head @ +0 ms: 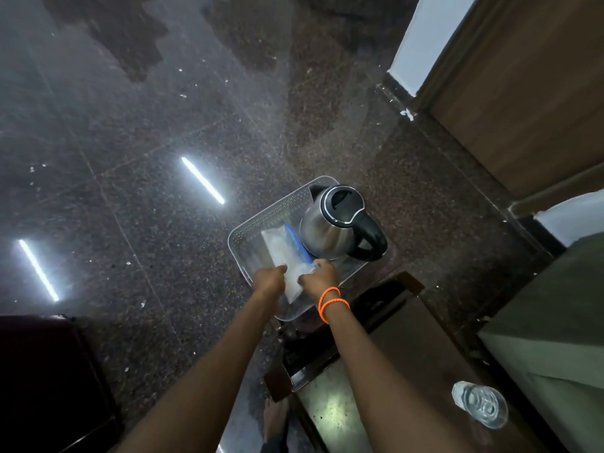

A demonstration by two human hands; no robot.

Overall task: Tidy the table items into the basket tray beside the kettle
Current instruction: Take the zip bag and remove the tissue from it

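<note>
We look down from the head camera at a clear plastic basket tray (251, 220) with a perforated wall. It seems to sit on the dark speckled stone floor (130, 158), just beyond the end of a dark wooden desk (408, 371), but we cannot tell if its near edge rests on the desk. Inside the tray, on its right side, stands a steel electric kettle (330, 228) with a black lid and a black handle that points to the right.

Beside the kettle, on the left half of the tray, lies a clear zip bag (281, 246) with white content and a blue strip along its right edge; this strip is just beside the kettle base. Both hands are on the near end of this bag. The left hand (269, 281) has its fingers closed on the left near corner. The right hand (318, 277) pinches the right near corner, with its fingers closed on the plastic. On the right wrist we see two orange bands (331, 300).

On the desk, at the lower right and well apart from the tray, a clear drinking glass (480, 403) stands upright. Two bright light strips are reflected on the floor at the left. At the upper right there is a brown wooden door (523, 76).
</note>
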